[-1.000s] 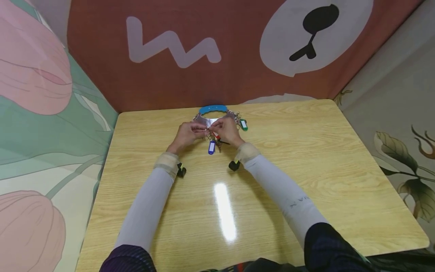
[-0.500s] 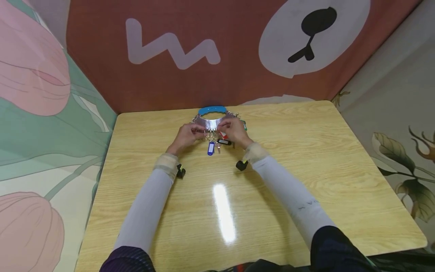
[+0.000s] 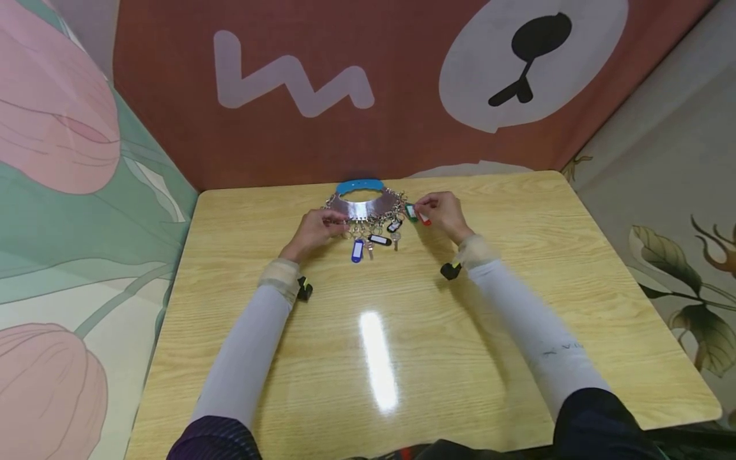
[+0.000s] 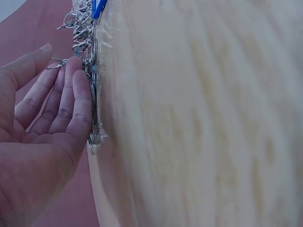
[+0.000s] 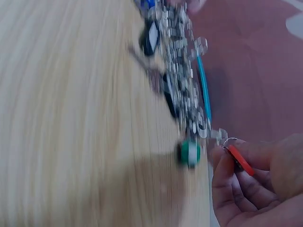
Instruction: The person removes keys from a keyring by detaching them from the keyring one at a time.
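Note:
A curved metal plate (image 3: 362,209) with a blue handle (image 3: 360,185) lies at the table's back edge, small clasps and rings strung along its rim. My left hand (image 3: 317,230) is at its left front rim; in the left wrist view thumb and fingertips hold a small metal ring (image 4: 57,63). Off the plate's right end, my right hand (image 3: 444,212) pinches a red key tag (image 5: 240,160) at its ring. Beside it hangs a green key tag (image 3: 411,212). A blue key tag (image 3: 357,251), a black key tag (image 3: 379,240) and keys (image 3: 396,240) lie in front of the plate.
The pale wood table (image 3: 322,358) spreads toward the person, with a bright light reflection on it. A reddish-brown patterned backdrop (image 3: 402,140) rises right behind its back edge. Printed cloths hang on the left and right sides.
My right hand has moved right, from the plate's front middle to past its right end, with the red key tag. My left hand has stayed at the left front rim.

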Demonstrator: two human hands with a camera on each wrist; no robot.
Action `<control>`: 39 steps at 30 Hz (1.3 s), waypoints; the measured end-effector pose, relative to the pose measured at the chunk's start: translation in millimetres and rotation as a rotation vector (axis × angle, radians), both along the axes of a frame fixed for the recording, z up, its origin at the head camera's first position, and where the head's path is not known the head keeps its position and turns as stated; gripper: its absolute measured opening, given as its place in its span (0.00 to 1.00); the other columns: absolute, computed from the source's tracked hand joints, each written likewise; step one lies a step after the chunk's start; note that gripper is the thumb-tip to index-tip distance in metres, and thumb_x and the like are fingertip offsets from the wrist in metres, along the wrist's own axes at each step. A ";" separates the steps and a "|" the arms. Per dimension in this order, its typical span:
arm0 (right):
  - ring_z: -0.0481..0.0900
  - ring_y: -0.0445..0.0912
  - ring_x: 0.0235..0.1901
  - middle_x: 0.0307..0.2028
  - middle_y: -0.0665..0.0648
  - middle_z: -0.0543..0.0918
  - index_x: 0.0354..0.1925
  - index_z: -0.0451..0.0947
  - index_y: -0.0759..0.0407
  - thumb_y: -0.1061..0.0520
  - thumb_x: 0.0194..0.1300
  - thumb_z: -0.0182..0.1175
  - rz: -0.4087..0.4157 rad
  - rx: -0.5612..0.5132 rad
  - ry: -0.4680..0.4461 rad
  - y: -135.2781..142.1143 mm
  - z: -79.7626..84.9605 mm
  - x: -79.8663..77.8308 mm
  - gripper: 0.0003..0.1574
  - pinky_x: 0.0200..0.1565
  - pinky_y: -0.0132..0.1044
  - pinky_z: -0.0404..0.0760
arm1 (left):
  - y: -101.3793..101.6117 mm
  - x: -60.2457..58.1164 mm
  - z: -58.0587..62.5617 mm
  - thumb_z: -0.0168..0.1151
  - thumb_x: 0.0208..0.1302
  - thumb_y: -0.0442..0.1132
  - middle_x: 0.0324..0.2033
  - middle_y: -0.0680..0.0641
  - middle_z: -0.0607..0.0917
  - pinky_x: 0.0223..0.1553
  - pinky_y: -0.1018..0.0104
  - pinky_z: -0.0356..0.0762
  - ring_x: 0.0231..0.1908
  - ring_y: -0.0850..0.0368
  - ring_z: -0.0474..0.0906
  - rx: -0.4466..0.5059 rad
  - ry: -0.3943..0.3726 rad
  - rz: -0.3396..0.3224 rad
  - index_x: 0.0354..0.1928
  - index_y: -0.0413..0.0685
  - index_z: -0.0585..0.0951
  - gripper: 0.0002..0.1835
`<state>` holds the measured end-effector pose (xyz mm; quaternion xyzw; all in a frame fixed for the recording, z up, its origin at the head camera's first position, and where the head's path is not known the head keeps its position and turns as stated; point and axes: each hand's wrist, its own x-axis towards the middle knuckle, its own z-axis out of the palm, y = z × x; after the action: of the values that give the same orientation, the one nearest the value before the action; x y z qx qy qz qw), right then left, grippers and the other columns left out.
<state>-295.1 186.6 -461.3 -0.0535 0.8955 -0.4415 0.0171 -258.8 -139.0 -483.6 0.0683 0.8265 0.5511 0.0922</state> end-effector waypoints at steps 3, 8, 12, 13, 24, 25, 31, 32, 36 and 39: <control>0.87 0.47 0.36 0.42 0.65 0.91 0.46 0.89 0.66 0.58 0.75 0.66 -0.032 0.045 0.005 22.5 -0.8 -3.8 0.11 0.32 0.27 0.80 | -0.8 1.3 0.9 0.73 0.69 0.34 0.49 0.38 0.88 0.46 0.64 0.84 0.46 0.49 0.83 0.004 -0.010 -0.001 0.56 0.37 0.87 0.16; 0.88 0.53 0.38 0.43 0.67 0.91 0.46 0.90 0.66 0.58 0.75 0.65 -0.060 0.112 0.016 56.8 -3.6 -8.0 0.12 0.31 0.26 0.79 | -2.9 4.0 0.8 0.71 0.71 0.33 0.51 0.37 0.87 0.48 0.63 0.84 0.49 0.46 0.83 0.001 -0.016 -0.004 0.58 0.36 0.86 0.16; 0.85 0.48 0.35 0.44 0.68 0.91 0.47 0.89 0.67 0.56 0.75 0.65 -0.077 0.187 0.005 79.9 -7.0 -10.2 0.14 0.30 0.27 0.77 | -4.1 5.4 0.5 0.70 0.71 0.32 0.51 0.36 0.87 0.48 0.64 0.84 0.50 0.45 0.84 0.002 -0.010 -0.001 0.58 0.36 0.86 0.16; 0.85 0.46 0.34 0.44 0.68 0.90 0.47 0.89 0.67 0.56 0.75 0.65 -0.084 0.200 0.001 84.5 -7.7 -10.1 0.15 0.30 0.28 0.77 | -4.2 5.7 0.7 0.70 0.71 0.32 0.51 0.36 0.88 0.48 0.64 0.84 0.50 0.45 0.84 0.000 -0.009 0.000 0.58 0.35 0.86 0.16; 0.85 0.54 0.37 0.40 0.64 0.92 0.44 0.91 0.66 0.54 0.74 0.65 -0.113 0.300 -0.011 108.1 -15.2 -5.2 0.15 0.36 0.39 0.81 | -6.1 6.3 1.8 0.69 0.71 0.32 0.48 0.36 0.88 0.47 0.64 0.82 0.48 0.46 0.83 -0.050 0.000 0.005 0.56 0.35 0.86 0.15; 0.85 0.54 0.36 0.39 0.63 0.92 0.44 0.91 0.65 0.54 0.74 0.65 -0.112 0.308 -0.010 109.2 -16.2 -5.6 0.15 0.39 0.42 0.83 | -6.2 6.1 1.9 0.69 0.71 0.32 0.48 0.37 0.88 0.46 0.65 0.82 0.47 0.46 0.83 -0.057 0.005 0.004 0.56 0.35 0.86 0.14; 0.85 0.53 0.32 0.37 0.63 0.92 0.43 0.91 0.66 0.55 0.74 0.66 -0.095 0.335 0.033 113.9 -21.6 -7.6 0.14 0.47 0.56 0.83 | -6.8 6.0 2.7 0.68 0.71 0.30 0.46 0.37 0.88 0.43 0.67 0.81 0.44 0.48 0.83 -0.080 0.026 0.000 0.54 0.34 0.87 0.13; 0.85 0.52 0.32 0.37 0.63 0.92 0.43 0.91 0.66 0.55 0.74 0.66 -0.091 0.338 0.043 114.3 -22.2 -7.6 0.14 0.46 0.56 0.83 | -6.9 6.0 2.8 0.68 0.71 0.30 0.46 0.37 0.88 0.43 0.67 0.81 0.44 0.47 0.83 -0.079 0.026 0.000 0.54 0.34 0.87 0.13; 0.85 0.54 0.31 0.36 0.64 0.92 0.42 0.91 0.66 0.56 0.73 0.66 -0.090 0.334 0.058 114.9 -22.9 -6.2 0.14 0.45 0.56 0.84 | -6.8 5.3 1.8 0.68 0.70 0.28 0.46 0.35 0.88 0.44 0.67 0.82 0.44 0.47 0.83 -0.077 0.030 0.003 0.54 0.34 0.87 0.13; 0.86 0.60 0.36 0.39 0.67 0.91 0.44 0.90 0.68 0.57 0.74 0.64 -0.100 0.325 0.063 114.4 -21.6 -5.5 0.15 0.47 0.58 0.84 | -6.7 4.6 1.2 0.68 0.70 0.29 0.46 0.35 0.88 0.42 0.69 0.81 0.43 0.48 0.83 -0.081 0.036 0.007 0.54 0.34 0.87 0.13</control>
<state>-300.5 301.0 -482.9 -0.0191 0.9568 -0.2892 -0.0246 -254.1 -145.7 -482.4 0.0714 0.8498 0.5164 0.0781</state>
